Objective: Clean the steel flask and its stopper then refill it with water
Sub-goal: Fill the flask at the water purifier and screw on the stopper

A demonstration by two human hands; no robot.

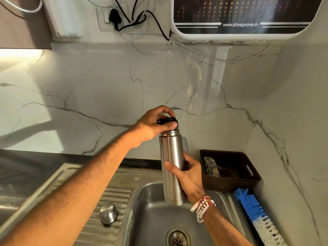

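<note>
- A stainless steel sink basin [152, 219] with a round drain lies nearest, straight below the viewer.
- On the ribbed draining board to its left stands a small, domed steel cup [108, 214], mouth down.
- Along the sink's right edge lies a long bottle brush with blue and white bristles [252, 208].
- The right hand [190, 174], with red and white bead bracelets at the wrist, holds a tall, cylindrical brushed-steel flask [172, 166]. Its grip is wrapped round the lower half of the flask, thumb in front and fingers behind.
- The flask is upright in the air above the basin, touching nothing but the two hands.
- The left hand [152, 126] reaches over from the left. Its grip is curled round the round black stopper [167, 120] at the flask's mouth.
- Bare threads show just under the stopper; whether it is screwed in or already free cannot be told.
- The flask looks rigid and smooth, likely slippery once wet. A full wrap round the middle should hold it best, with fingertips on the stopper's rim for turning.
- Just behind, a dark brown woven plastic basket [236, 181] holds a patterned cloth.
- To the far left runs a dark stone desk [26, 167].
- Farthest off, a white water purifier [248, 15] hangs on the marble wall.
</note>
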